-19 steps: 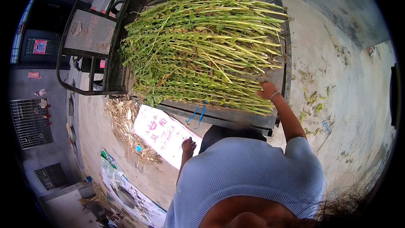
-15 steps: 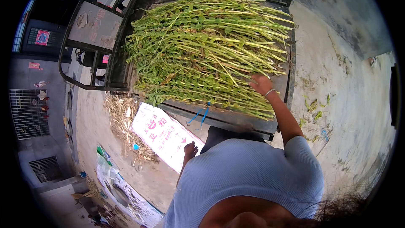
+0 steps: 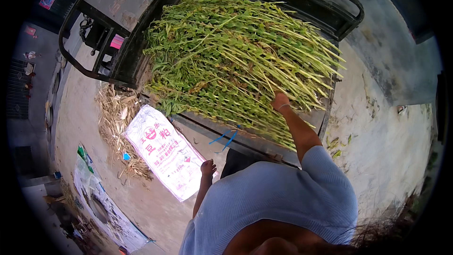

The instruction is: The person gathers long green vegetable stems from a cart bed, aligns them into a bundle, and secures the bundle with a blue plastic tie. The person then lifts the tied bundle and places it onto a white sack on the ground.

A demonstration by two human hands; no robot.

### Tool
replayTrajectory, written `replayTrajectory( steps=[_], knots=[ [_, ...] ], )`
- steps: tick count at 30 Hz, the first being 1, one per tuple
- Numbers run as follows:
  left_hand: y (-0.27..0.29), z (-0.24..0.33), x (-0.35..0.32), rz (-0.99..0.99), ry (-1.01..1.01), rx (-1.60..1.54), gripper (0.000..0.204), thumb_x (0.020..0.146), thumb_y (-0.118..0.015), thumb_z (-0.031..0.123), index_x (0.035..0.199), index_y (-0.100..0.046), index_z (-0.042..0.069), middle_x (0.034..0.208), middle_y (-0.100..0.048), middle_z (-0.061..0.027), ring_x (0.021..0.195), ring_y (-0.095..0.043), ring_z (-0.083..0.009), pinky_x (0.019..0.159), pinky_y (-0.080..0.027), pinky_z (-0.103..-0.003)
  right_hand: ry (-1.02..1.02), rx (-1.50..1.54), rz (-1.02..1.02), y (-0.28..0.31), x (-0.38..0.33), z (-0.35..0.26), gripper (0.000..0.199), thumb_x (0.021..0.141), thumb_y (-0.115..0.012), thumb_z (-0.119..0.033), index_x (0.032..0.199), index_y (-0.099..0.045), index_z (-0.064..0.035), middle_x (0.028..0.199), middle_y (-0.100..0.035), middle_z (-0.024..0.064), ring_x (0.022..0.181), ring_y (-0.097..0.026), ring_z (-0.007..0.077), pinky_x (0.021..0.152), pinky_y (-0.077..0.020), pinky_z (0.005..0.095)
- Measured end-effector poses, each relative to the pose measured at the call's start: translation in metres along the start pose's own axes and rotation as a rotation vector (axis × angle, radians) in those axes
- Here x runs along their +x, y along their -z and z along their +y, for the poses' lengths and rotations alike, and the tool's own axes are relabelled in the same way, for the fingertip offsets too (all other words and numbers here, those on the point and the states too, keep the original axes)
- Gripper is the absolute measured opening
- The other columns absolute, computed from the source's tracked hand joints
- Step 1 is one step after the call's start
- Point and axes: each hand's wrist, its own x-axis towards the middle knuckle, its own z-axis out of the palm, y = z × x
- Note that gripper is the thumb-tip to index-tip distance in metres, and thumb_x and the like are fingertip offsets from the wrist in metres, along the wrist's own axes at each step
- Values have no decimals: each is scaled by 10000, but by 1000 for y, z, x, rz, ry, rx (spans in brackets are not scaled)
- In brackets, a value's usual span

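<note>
Your right hand (image 3: 280,101) is reaching forward and resting on the pile of green plant stalks (image 3: 236,61); whether its fingers are closed on any stalk cannot be told. Your left hand (image 3: 208,167) is hanging loosely curled and holding nothing, beside the white printed sack (image 3: 165,151) lying on the ground. The stalks are filling the dark metal cart bed (image 3: 245,137) ahead of you. Dry straw (image 3: 118,123) is lying beside the sack.

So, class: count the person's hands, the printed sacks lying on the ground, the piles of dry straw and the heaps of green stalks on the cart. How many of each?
Hands: 2, right hand, left hand
Sacks: 2, white sack, second sack
Dry straw: 1
Green stalks: 1
Total: 6
</note>
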Motion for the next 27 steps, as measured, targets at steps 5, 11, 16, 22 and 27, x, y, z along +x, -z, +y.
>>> replayTrajectory(
  steps=[5, 11, 16, 22, 27],
  knots=[
    [44, -30, 15, -18, 106, -59, 210, 813, -625, 221, 919, -559, 53, 704, -547, -26, 612, -557, -147, 499, -453, -272, -55, 90, -117, -31, 32, 2, 655, 719, -679, -422, 1145, -474, 31, 967, -576, 203, 862, -580, 321, 714, -508, 420],
    [71, -40, 15, 94, 117, -26, 175, 828, -585, 177, 861, -533, 14, 645, -509, -50, 500, -509, -148, 402, -378, -274, -63, 181, -125, -27, 26, 1, 403, 819, -597, -402, 696, -533, -23, 596, -493, 101, 450, -421, 206, 495, -405, 396],
    [52, -39, 38, -29, 48, -148, 187, 832, -569, 165, 727, -501, 26, 577, -473, -43, 420, -459, -140, 345, -330, -249, 37, 818, -293, 37, -32, -22, 322, 869, -558, -310, 696, -492, -47, 476, -355, 5, 356, -308, 138, 375, -311, 324],
    [-59, 67, -1, -330, -177, -84, 121, 854, -562, 189, 847, -554, 68, 723, -578, -20, 598, -558, -115, 477, -440, -217, -24, 1302, -482, 117, -97, -65, 231, 896, -510, -226, 730, -457, -75, 485, -326, -39, 385, -287, 88, 371, -246, 256],
    [-158, 147, -63, -784, -216, -8, 372, 908, -499, 288, 1196, -472, 54, 1095, -579, -71, 957, -578, -168, 776, -489, -294, 10, 1599, -656, 93, -125, -66, 217, 904, -477, -243, 748, -453, -93, 497, -321, -62, 392, -302, 69, 388, -264, 262]
  ],
)
